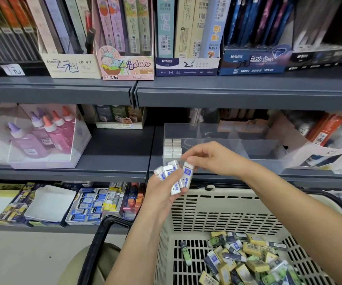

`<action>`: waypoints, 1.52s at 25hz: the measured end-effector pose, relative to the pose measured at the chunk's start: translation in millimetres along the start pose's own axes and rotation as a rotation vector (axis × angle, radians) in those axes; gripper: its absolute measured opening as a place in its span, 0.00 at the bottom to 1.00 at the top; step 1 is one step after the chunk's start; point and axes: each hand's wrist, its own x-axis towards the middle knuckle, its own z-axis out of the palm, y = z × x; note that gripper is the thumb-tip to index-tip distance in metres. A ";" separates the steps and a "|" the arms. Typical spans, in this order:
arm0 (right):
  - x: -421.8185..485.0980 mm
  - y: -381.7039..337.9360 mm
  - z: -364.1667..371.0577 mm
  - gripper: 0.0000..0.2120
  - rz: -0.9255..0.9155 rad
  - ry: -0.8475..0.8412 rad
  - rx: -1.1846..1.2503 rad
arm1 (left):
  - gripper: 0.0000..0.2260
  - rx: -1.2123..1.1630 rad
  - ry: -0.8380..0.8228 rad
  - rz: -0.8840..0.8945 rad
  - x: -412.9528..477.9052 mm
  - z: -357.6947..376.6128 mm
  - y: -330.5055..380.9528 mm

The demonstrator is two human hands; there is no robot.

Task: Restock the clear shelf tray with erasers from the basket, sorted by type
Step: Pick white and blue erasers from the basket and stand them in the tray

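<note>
Above the basket: your left hand (161, 194) grasps a bunch of white erasers (171, 175); your right hand (211, 159) pinches one eraser (187, 172), long axis upright.
Clear tray (254, 147): on the middle shelf; white erasers (173, 148) stand in rows in its left compartment.
Basket (223, 210): mixed yellow, blue and green erasers (246, 260) lie jumbled at all angles.

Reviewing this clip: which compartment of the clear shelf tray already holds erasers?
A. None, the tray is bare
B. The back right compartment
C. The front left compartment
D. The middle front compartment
C: two short rows of white erasers stand in the front left compartment of the clear shelf tray; the other compartments that show look bare, though the right hand hides part of the front.
</note>
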 end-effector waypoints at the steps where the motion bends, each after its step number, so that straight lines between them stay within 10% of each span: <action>1: -1.1 1.1 -1.5 0.07 0.026 -0.001 0.002 | 0.05 -0.001 0.006 -0.001 -0.3 0.2 0.1; 12: 21.2 4.4 -30.1 0.06 0.037 0.450 -0.094 | 0.08 0.023 0.039 0.044 0.9 -2.6 -2.5; 23: 51.0 8.5 -28.2 0.04 0.086 0.461 -0.325 | 0.08 0.014 0.073 0.030 2.6 -2.9 -2.3; 33: 55.0 12.7 6.8 0.13 0.100 0.108 -0.605 | 0.10 -0.033 0.068 0.034 5.1 -4.0 -2.7; 38: 35.6 7.0 0.2 0.12 0.006 0.279 -0.378 | 0.13 0.017 0.047 0.069 4.7 -3.2 -3.3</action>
